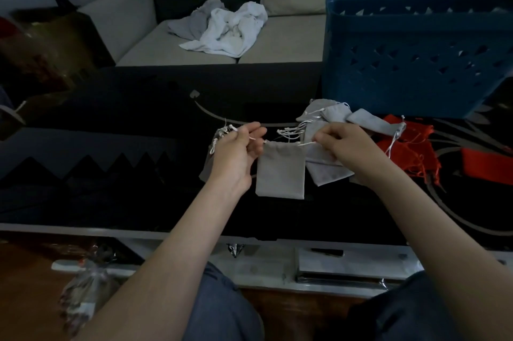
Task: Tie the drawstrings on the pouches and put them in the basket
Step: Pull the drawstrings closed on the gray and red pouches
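A grey drawstring pouch [280, 171] hangs between my hands above the dark table. My left hand [238, 152] pinches the white drawstring at the pouch's left top corner. My right hand [344, 143] pinches the string at its right top corner. Behind my right hand lies a pile of several grey pouches [333, 118] with loose white strings. More grey pouch fabric and knotted strings [219, 138] lie behind my left hand. The blue plastic basket [416, 52] stands at the back right of the table; its inside is hidden.
Red cloth pieces [410, 143] lie right of the grey pile, in front of the basket. A sofa with crumpled white cloth [230, 27] is behind the table. A dark bag [50, 43] sits at the far left. The table's near edge [111, 229] runs below my forearms.
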Tool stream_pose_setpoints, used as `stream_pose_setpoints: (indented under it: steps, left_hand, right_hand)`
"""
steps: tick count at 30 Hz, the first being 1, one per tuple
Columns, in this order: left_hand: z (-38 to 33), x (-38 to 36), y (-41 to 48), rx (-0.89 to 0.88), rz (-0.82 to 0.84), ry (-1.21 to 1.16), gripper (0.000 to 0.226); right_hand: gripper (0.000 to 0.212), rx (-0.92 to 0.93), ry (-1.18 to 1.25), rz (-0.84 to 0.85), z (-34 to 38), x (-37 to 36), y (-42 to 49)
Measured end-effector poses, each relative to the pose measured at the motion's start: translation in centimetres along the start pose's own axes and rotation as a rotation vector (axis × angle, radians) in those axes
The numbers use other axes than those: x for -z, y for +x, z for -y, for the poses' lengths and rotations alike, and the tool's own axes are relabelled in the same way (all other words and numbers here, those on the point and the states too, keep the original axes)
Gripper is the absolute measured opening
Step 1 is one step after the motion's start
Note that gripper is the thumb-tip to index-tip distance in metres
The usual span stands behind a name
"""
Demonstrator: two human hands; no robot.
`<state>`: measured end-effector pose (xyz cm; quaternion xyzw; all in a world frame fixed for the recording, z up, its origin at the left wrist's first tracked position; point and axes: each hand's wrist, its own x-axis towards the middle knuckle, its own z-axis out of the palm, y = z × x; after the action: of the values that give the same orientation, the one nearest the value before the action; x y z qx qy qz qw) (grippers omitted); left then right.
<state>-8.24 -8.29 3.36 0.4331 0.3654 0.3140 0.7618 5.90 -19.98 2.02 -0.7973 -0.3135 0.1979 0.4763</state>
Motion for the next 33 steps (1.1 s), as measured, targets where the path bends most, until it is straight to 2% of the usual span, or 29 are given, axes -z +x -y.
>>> stream_pose_setpoints:
  steps: [4, 7, 10, 13, 15, 18, 22, 26, 29, 31, 33]
  left_hand:
    - [0.4, 0.1, 0.1, -0.030, -0.085, 0.171, 0.030]
    - [0.0, 0.4, 0.5, -0.006, -0.119, 0.146, 0.031]
    - [-0.3, 0.7, 0.7, 0.059, -0.107, 0.123, 0.029]
    - [-0.2, 0.8, 0.7, 0.105, -0.063, 0.134, 0.027]
    - [-0.2, 1.0, 0.8, 0.095, -0.048, 0.173, 0.026]
    - [0.0, 0.8, 0.7, 0.064, 0.046, 0.245, 0.027]
    - [0.8, -0.4, -0.4, 0.008, 0.318, 0.470, 0.010]
    - [1.6, -1.0, -1.6, -0.199, 0.567, 0.885, 0.033]
    - [1.9, -1.8, -2.6, -0.412, 0.594, 1.130, 0.033]
    - [1.9, -1.9, -2.5, -0.426, 0.547, 1.125, 0.022]
    - [1.8, -1.7, -2.4, -0.408, 0.518, 1.117, 0.038]
  right_hand:
    - [0.018, 0.013, -0.083, -0.024, -0.2, 0.4, 0.1]
    - [0.023, -0.027, -0.091, -0.065, -0.7, 1.2, 0.3]
    - [0.019, -0.025, -0.144, -0.100, -0.8, 1.8, 0.2]
    - [0.014, 0.043, -0.191, -0.123, -0.4, 2.1, -0.1]
    - [0.012, 0.127, -0.090, -0.098, 0.0, 2.5, -0.5]
    - [0.010, 0.271, 0.035, -0.032, 1.0, 2.6, -1.3]
    - [0.021, 0.407, 0.050, 0.107, 2.5, 1.5, -2.1]
    - [0.013, 0.450, 0.015, 0.230, 3.6, 0.1, -3.1]
    - [0.013, 0.462, 0.020, 0.249, 4.0, -0.5, -3.3]
    - [0.013, 0.446, 0.037, 0.220, 3.8, -0.6, -3.0]
    - [0.012, 0.418, 0.047, 0.159, 3.4, -0.6, -2.5]
